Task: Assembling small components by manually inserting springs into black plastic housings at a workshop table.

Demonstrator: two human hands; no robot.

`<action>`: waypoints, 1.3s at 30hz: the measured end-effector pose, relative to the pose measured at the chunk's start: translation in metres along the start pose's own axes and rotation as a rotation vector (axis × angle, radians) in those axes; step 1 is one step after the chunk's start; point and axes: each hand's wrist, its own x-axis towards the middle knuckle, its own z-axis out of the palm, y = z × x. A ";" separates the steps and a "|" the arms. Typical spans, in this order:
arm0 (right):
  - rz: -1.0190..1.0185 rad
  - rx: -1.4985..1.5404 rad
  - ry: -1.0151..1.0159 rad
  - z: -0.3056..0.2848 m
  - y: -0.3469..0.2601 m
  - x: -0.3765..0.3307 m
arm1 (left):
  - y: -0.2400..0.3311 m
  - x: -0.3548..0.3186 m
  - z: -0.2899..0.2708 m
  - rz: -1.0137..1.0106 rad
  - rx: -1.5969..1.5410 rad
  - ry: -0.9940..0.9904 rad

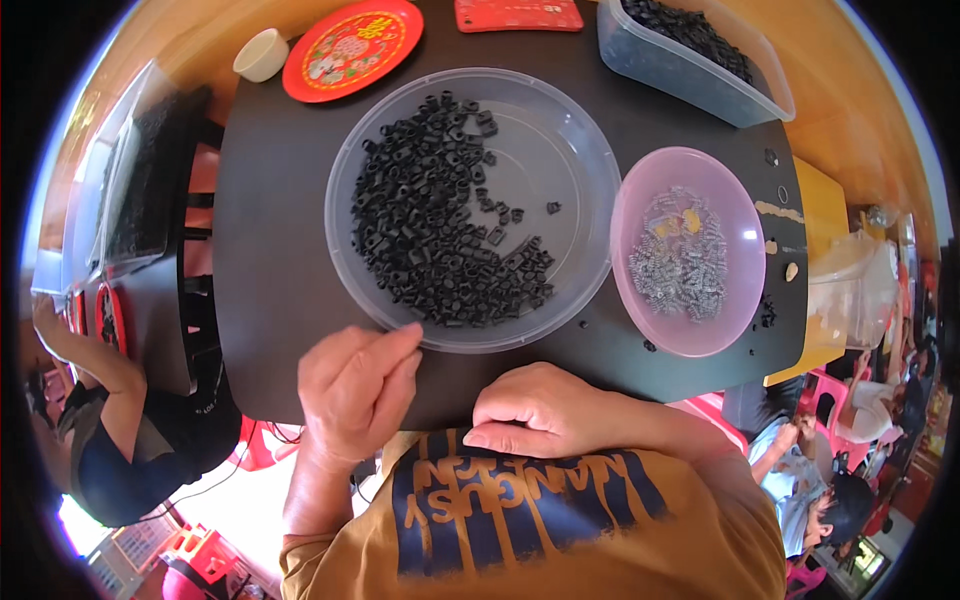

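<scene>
A wide, clear plastic basin [575, 130] stands in front of me, with many small black plastic parts [430, 230] heaped along its left and near sides. My left hand [358, 390] is by the basin's near rim, its index fingertip close to or touching it. The other fingers are curled, and anything inside them is hidden. At the table's near edge, close to my shirt, my right hand [545, 408] is loosely closed, its fingers bent under. To the basin's right, a pink bowl [745, 215] contains many small metal springs [680, 265] and a few yellow pieces.
A red patterned tray [352, 50] and a cream cup [262, 55] are at the far left. At the far right stands a clear tub [660, 75] of black parts. Scraps lie by the right edge. Other people [110, 430] sit at either side.
</scene>
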 end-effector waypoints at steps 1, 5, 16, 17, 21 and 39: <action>-0.001 0.002 -0.001 0.000 -0.001 -0.001 | 0.000 0.012 0.001 0.021 0.017 -0.025; -0.038 0.064 0.055 0.003 -0.001 -0.003 | -0.003 0.057 0.016 0.138 0.129 -0.135; -0.086 0.080 0.049 0.001 0.003 -0.005 | -0.010 0.113 0.064 0.261 0.331 -0.401; -0.085 0.085 0.054 0.002 0.003 -0.005 | -0.011 0.113 0.067 0.262 0.329 -0.407; -0.085 0.063 0.079 0.003 0.004 -0.006 | -0.016 0.115 0.073 0.258 0.375 -0.450; -0.062 -0.004 0.081 0.004 0.003 -0.006 | -0.013 0.093 0.036 -0.147 0.081 -0.184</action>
